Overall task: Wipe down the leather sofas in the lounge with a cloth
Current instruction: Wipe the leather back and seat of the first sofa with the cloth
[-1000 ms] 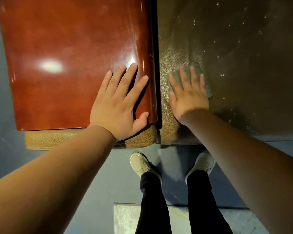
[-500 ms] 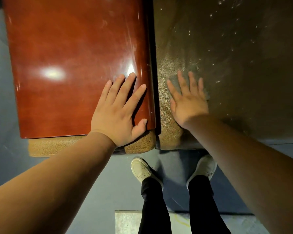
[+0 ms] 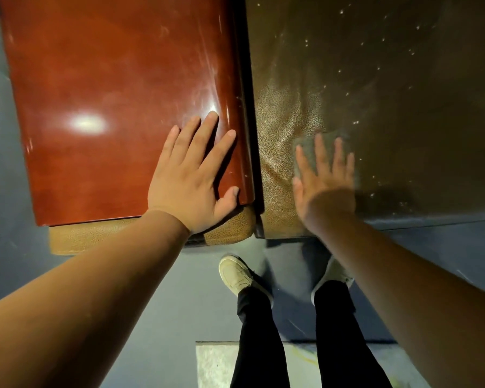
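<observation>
The right hand (image 3: 324, 182) presses flat on the grey cloth (image 3: 305, 148) at the sofa seat (image 3: 389, 107) front corner, left hand (image 3: 192, 177) flat on the polished armrest (image 3: 118, 93); unpinched, the cloth may slip out.

Both my arms reach forward, bare. Left hand (image 3: 192, 183) flat, palm down, fingers straight and spread, thumb out to the side. Right hand (image 3: 324, 182) also flat, fingers straight and splayed, slightly motion-blurred.

No text, label or number is legible.
</observation>
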A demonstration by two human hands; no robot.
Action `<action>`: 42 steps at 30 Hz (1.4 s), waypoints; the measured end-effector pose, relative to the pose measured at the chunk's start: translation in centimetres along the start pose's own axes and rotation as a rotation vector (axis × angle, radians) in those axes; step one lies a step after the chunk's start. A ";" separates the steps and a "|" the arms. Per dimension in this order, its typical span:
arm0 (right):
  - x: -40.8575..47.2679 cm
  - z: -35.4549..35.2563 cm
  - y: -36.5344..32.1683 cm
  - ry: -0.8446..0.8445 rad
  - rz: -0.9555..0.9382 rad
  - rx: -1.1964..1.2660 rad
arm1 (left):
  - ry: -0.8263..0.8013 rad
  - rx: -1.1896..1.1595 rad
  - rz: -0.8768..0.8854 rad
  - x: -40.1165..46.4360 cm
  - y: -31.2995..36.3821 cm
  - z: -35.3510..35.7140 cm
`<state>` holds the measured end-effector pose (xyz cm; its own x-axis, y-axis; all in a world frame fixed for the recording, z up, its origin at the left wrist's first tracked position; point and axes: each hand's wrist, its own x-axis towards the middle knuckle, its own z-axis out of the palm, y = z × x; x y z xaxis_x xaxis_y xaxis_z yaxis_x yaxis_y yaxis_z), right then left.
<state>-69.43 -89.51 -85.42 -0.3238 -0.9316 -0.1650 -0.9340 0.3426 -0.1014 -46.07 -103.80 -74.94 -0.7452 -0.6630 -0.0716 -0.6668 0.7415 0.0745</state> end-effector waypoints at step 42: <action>-0.1 -2.4 10.8 -0.065 0.282 0.049 | 0.025 -0.048 -0.201 4.4 5.1 -0.2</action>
<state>-79.88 -86.00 -84.15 -0.5578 -0.7896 -0.2556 -0.7996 0.5939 -0.0896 -52.72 -102.95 -74.72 -0.5968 -0.7998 -0.0652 -0.8010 0.5889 0.1081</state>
